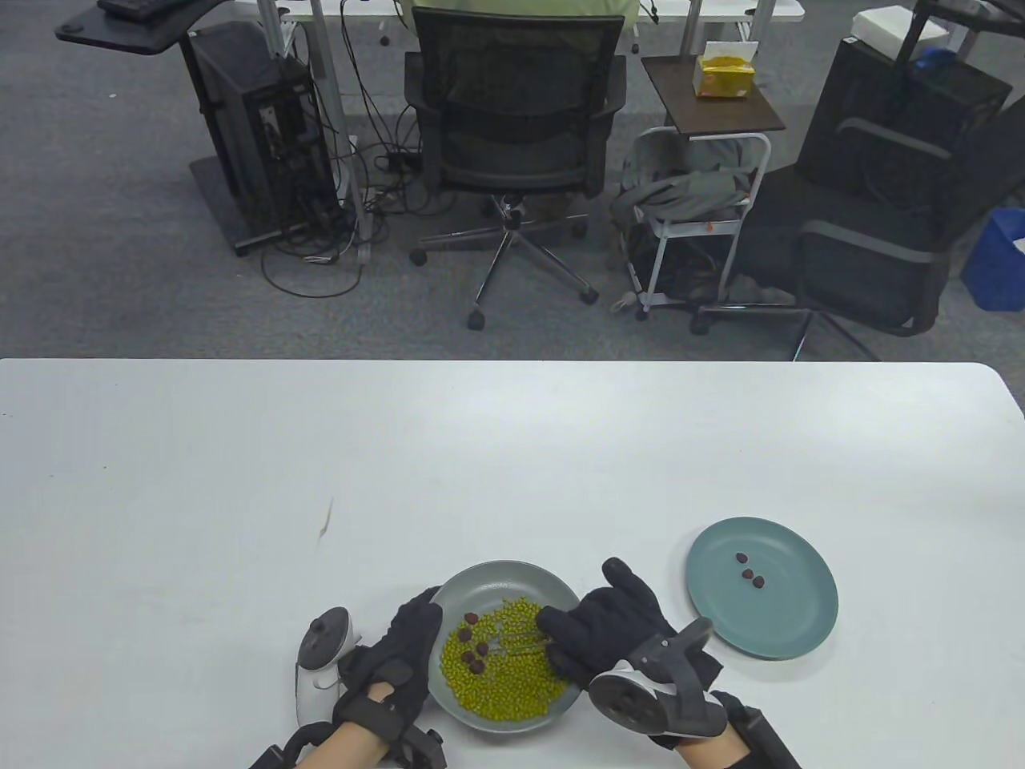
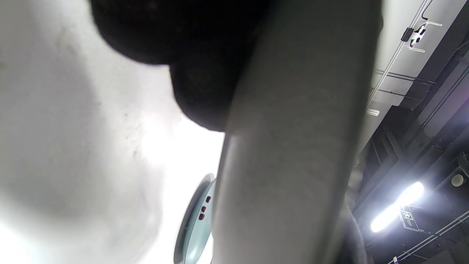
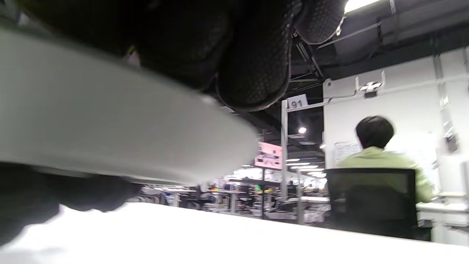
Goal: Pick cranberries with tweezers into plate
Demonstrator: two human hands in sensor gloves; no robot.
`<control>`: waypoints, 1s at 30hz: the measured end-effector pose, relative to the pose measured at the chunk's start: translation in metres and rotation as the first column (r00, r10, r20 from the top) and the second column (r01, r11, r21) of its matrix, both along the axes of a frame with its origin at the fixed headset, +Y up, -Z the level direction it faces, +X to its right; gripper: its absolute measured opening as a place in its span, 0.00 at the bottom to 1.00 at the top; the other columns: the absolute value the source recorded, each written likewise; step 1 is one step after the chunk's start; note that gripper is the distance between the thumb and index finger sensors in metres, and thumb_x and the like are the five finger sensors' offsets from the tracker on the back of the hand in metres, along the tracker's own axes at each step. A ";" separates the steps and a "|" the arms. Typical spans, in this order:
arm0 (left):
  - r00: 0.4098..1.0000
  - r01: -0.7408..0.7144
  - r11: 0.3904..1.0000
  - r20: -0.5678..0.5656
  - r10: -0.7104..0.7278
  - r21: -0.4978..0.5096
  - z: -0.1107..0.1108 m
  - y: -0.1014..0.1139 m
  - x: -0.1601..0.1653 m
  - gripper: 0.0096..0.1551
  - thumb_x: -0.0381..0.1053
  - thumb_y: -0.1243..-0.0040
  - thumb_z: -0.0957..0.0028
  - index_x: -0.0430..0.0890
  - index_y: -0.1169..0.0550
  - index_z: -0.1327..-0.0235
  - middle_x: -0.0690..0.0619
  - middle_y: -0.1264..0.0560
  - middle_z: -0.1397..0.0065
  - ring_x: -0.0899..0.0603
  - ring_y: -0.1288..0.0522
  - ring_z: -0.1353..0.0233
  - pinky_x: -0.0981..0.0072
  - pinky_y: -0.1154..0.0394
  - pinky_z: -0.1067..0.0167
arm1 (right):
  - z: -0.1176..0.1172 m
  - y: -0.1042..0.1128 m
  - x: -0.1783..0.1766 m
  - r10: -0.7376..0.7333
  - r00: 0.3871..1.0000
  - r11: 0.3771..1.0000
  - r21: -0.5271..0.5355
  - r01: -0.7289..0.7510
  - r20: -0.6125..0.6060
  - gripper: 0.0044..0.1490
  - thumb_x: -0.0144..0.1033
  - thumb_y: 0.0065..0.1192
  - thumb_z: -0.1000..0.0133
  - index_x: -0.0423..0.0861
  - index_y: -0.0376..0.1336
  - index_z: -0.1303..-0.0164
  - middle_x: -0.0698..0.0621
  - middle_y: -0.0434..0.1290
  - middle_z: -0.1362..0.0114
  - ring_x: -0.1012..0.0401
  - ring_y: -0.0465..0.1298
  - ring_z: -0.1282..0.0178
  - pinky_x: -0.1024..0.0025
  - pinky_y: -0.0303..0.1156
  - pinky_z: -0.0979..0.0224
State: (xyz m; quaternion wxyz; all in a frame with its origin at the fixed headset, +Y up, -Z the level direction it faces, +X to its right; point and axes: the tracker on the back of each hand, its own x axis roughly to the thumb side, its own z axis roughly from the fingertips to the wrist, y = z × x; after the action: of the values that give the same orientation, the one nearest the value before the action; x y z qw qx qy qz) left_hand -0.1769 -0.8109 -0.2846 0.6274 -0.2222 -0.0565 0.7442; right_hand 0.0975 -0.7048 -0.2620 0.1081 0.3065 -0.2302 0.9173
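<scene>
Three dark red cranberries (image 1: 747, 565) sit on your teal plate (image 1: 789, 629); about five remain among peas in the grey bowl (image 1: 552, 585). Your right hand (image 1: 612, 633) pinches metal tweezers (image 1: 516, 641) there; left hand (image 1: 396, 653) holds the bowl's rim.

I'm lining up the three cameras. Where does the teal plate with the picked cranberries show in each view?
Table view: teal plate lower right on the table, right of the right hand.
Left wrist view: bottom centre, seen edge-on, three cranberries on it.
Right wrist view: not in it.
Shared landmark: the grey bowl's rim.
</scene>
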 end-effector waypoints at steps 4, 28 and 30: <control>1.000 0.000 1.000 0.008 0.000 0.008 0.001 0.002 0.002 0.35 0.64 0.56 0.42 0.51 0.47 0.27 0.52 0.31 0.32 0.47 0.12 0.59 0.62 0.16 0.66 | 0.002 0.000 -0.003 0.049 0.999 0.998 0.035 -0.049 0.004 0.30 0.60 0.58 0.58 0.63 0.69 0.46 0.66 0.77 0.55 0.65 0.76 0.42 0.54 0.52 0.16; 1.000 0.020 1.000 0.008 -0.020 0.014 0.002 0.001 0.003 0.35 0.64 0.56 0.42 0.51 0.47 0.27 0.52 0.31 0.32 0.46 0.12 0.59 0.62 0.16 0.66 | 0.004 -0.001 -0.010 0.115 0.993 0.990 0.080 -0.115 0.003 0.29 0.58 0.60 0.58 0.60 0.71 0.48 0.66 0.77 0.57 0.65 0.77 0.45 0.53 0.53 0.17; 1.000 0.021 1.000 0.010 -0.021 0.016 0.002 0.001 0.003 0.35 0.64 0.56 0.42 0.51 0.47 0.27 0.52 0.31 0.32 0.46 0.12 0.59 0.62 0.16 0.66 | 0.004 -0.001 -0.009 0.103 0.995 0.992 0.078 -0.103 0.002 0.29 0.58 0.60 0.58 0.60 0.71 0.49 0.66 0.77 0.57 0.65 0.77 0.45 0.53 0.53 0.17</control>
State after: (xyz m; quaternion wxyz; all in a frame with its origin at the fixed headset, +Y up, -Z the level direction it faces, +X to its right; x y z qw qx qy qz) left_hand -0.1737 -0.8099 -0.2826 0.6366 -0.2218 -0.0631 0.7359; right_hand 0.0882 -0.7063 -0.2582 0.0487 0.3229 -0.2495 0.9116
